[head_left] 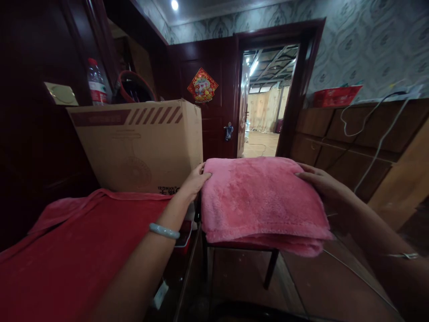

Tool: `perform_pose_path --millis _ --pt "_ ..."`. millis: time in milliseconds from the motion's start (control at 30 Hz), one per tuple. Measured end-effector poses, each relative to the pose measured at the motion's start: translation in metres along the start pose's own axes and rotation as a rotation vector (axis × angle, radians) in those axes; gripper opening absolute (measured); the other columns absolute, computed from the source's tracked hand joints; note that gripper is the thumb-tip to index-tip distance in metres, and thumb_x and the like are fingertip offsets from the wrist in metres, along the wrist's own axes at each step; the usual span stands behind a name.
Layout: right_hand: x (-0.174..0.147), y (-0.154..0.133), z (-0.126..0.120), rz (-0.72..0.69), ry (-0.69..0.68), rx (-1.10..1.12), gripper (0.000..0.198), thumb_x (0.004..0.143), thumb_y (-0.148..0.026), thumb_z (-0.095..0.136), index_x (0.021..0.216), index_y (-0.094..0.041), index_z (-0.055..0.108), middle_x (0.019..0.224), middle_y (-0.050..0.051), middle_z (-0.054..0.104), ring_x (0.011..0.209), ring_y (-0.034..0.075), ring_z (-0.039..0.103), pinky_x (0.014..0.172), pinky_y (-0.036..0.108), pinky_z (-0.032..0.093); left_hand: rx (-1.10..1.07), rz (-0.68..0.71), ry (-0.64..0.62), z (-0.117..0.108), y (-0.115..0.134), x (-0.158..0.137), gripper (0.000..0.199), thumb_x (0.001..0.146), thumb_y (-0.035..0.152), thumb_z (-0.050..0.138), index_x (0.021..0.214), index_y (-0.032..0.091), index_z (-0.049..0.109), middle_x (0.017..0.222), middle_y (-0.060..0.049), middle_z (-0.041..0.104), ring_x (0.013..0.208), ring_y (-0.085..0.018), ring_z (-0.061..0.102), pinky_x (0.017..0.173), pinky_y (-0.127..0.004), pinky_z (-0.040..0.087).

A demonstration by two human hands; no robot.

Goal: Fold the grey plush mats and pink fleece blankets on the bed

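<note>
A folded pink plush blanket point(261, 197) lies over the seat of a dark-legged chair point(272, 268), its layered front edge hanging a little past the seat. At the blanket's far left corner, my left hand point(197, 180) grips the fabric between thumb and fingers. My right hand point(313, 179) holds the far right corner the same way, thumb on top and fingers partly hidden behind the cloth. To the left, a red cloth point(90, 237) is spread over a surface beside my left forearm.
A large cardboard box point(140, 143) stands behind the red cloth, with a plastic bottle point(96, 82) and a red-rimmed bin point(136, 87) on or behind it. On the right, a wooden cabinet point(355, 134) carries a red basket point(337, 95) and hanging cables. An open doorway point(264, 103) lies ahead.
</note>
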State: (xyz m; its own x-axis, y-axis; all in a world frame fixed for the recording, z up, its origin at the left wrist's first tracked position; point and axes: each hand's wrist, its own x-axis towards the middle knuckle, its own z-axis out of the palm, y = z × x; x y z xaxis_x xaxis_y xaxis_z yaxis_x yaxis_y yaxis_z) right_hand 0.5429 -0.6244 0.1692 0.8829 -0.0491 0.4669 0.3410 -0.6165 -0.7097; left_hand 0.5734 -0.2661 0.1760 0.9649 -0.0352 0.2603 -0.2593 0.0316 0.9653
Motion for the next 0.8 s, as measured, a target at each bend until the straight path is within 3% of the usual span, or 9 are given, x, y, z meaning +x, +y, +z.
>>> perform_pose_path --millis 100,233,300,367,433,533,667,800 --pt "0.000 -0.001 -0.004 0.020 0.080 -0.125 0.067 0.090 -0.047 0.052 0.145 -0.008 0.052 0.120 0.025 0.068 0.105 0.036 0.067 0.090 0.048 0.053 0.155 0.060 0.045 0.000 0.008 -0.002 0.040 0.075 0.017 0.067 0.115 0.017 0.070 0.118 -0.012 0.071 0.114 -0.029 0.063 0.108 -0.046 0.044" --pt "-0.002 -0.027 -0.002 -0.373 0.237 -0.475 0.065 0.096 -0.060 0.041 0.142 -0.016 0.055 0.141 0.020 0.057 0.132 0.039 0.050 0.110 0.058 0.039 0.592 0.390 0.150 0.015 0.025 -0.017 0.046 0.082 0.029 0.068 0.126 0.016 0.066 0.147 -0.018 0.054 0.140 -0.037 0.044 0.121 -0.055 0.026" --pt "-0.002 -0.041 0.006 -0.514 0.241 -0.543 0.065 0.098 -0.062 0.038 0.147 -0.022 0.049 0.152 0.015 0.047 0.140 0.037 0.042 0.114 0.058 0.036 0.838 0.571 0.050 0.029 0.028 -0.031 0.055 0.086 0.039 0.066 0.138 0.020 0.060 0.158 -0.015 0.042 0.147 -0.039 0.032 0.123 -0.060 0.015" --pt "-0.001 -0.046 0.018 -0.568 0.164 -0.599 0.067 0.097 -0.065 0.040 0.152 -0.027 0.043 0.158 0.011 0.040 0.144 0.036 0.037 0.115 0.060 0.035 1.031 0.667 -0.103 0.042 0.023 -0.046 0.068 0.085 0.049 0.067 0.146 0.025 0.052 0.163 -0.013 0.036 0.151 -0.041 0.024 0.122 -0.065 0.008" --pt "0.002 -0.042 0.033 -0.571 0.038 -0.640 0.070 0.095 -0.069 0.041 0.153 -0.028 0.043 0.157 0.010 0.043 0.143 0.037 0.039 0.114 0.061 0.035 1.164 0.657 -0.198 0.049 0.011 -0.056 0.081 0.081 0.056 0.071 0.152 0.026 0.045 0.165 -0.014 0.031 0.152 -0.043 0.019 0.122 -0.068 0.008" --pt "0.007 -0.025 0.052 -0.544 -0.084 -0.665 0.071 0.095 -0.070 0.038 0.150 -0.027 0.047 0.149 0.011 0.053 0.139 0.034 0.046 0.114 0.059 0.037 1.266 0.632 -0.212 0.047 -0.013 -0.062 0.090 0.080 0.061 0.071 0.155 0.026 0.039 0.166 -0.017 0.027 0.153 -0.044 0.019 0.121 -0.070 0.011" --pt "0.012 -0.010 0.054 -0.559 -0.070 -0.630 0.074 0.092 -0.072 0.039 0.149 -0.025 0.050 0.147 0.010 0.055 0.138 0.034 0.048 0.116 0.059 0.036 1.293 0.731 -0.176 0.037 -0.030 -0.066 0.081 0.086 0.059 0.065 0.156 0.027 0.038 0.166 -0.016 0.027 0.153 -0.041 0.019 0.122 -0.067 0.014" --pt "0.015 -0.004 0.044 -0.620 -0.049 -0.475 0.069 0.087 -0.070 0.050 0.142 -0.030 0.059 0.137 0.014 0.062 0.129 0.039 0.056 0.113 0.062 0.039 1.314 0.718 -0.190 0.022 -0.035 -0.087 0.070 0.092 0.053 0.058 0.155 0.029 0.039 0.168 -0.012 0.025 0.155 -0.036 0.017 0.124 -0.062 0.015"
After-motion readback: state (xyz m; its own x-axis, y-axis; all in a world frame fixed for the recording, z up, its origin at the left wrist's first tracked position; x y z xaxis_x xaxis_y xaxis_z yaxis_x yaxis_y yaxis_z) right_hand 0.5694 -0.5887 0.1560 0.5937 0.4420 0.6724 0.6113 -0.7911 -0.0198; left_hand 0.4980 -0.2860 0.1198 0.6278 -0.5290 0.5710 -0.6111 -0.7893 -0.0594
